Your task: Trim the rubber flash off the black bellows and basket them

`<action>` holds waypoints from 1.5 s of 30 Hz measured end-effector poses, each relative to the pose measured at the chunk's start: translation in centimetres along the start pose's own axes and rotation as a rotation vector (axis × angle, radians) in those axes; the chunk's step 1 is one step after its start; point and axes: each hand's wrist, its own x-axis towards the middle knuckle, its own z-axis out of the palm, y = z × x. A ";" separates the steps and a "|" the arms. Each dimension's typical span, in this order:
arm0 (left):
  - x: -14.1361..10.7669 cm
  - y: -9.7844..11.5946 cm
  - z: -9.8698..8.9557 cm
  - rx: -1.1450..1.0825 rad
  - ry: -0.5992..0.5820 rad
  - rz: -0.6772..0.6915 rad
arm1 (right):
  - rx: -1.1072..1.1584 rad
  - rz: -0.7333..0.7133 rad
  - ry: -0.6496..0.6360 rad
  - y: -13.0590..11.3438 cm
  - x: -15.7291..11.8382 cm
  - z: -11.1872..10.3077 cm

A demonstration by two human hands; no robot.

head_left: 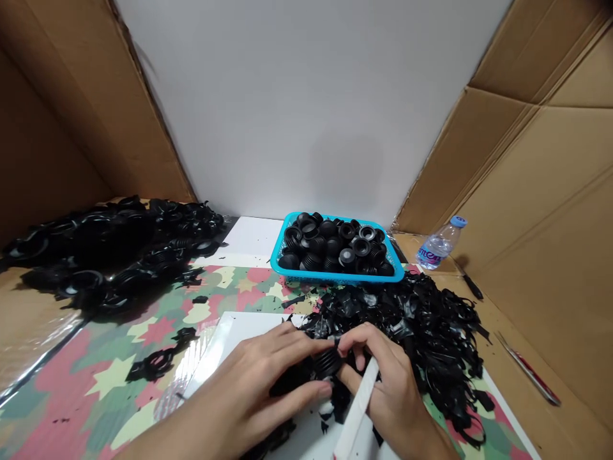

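Note:
Between my hands, over a white board, is a black ribbed rubber bellows-like part. My left hand grips it from the left, with the fingers across its top and the thumb below. My right hand is closed round a tool with a flat white handle; the tool's working end is hidden. The right fingertips also meet the rubber part's right upper edge. Black rubber scraps lie just beyond and to the right of my right hand.
A blue basket at the back holds several black ribbed parts. Joined black moulded pieces are heaped at the left. To the right are a water bottle, a black-handled tool and a red-and-silver tool. Cardboard walls flank the table.

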 end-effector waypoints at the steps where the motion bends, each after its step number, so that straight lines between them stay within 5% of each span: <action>1: 0.3 0.0 0.0 -0.018 -0.001 0.020 | 0.005 0.000 0.000 0.0 0.0 -0.1; 8: 1.1 0.0 0.2 -0.218 0.142 -0.206 | 0.009 -0.076 -0.026 -0.5 0.5 -0.8; 13: 0.5 -0.5 1.6 -0.284 0.110 -0.195 | -0.060 0.117 -0.033 -0.5 -0.5 0.4; 18: 0.2 -0.9 2.3 -0.199 0.248 -0.132 | 0.088 0.171 -0.067 -0.3 -0.9 1.2; 22: 0.4 -0.8 0.0 -0.082 0.324 -0.194 | 0.008 0.130 -0.034 -0.1 -0.5 0.0; 25: 0.5 -1.4 -2.7 -0.056 0.412 -0.301 | -0.027 0.232 -0.066 0.4 -0.5 -1.1; 28: 0.3 -2.1 -3.6 -0.198 0.302 -0.334 | -0.031 0.245 -0.222 0.7 -0.7 -1.6; 30: 0.2 -2.1 -3.1 -0.260 0.184 -0.314 | -0.049 0.177 -0.258 0.6 -0.8 -1.6; 32: 0.3 -1.5 -2.0 -0.250 0.130 -0.281 | -0.077 0.118 -0.158 0.5 -0.7 -1.5; 36: 1.0 0.6 0.1 -0.202 0.206 -0.217 | -0.084 0.080 0.066 -0.2 -0.3 -0.9; 41: 1.1 2.1 1.6 -0.246 0.296 -0.050 | -0.007 0.035 0.035 -1.0 -0.2 -0.1; 45: 0.7 1.6 1.7 -0.351 0.258 0.056 | 0.115 0.123 0.067 -0.7 -0.5 -0.3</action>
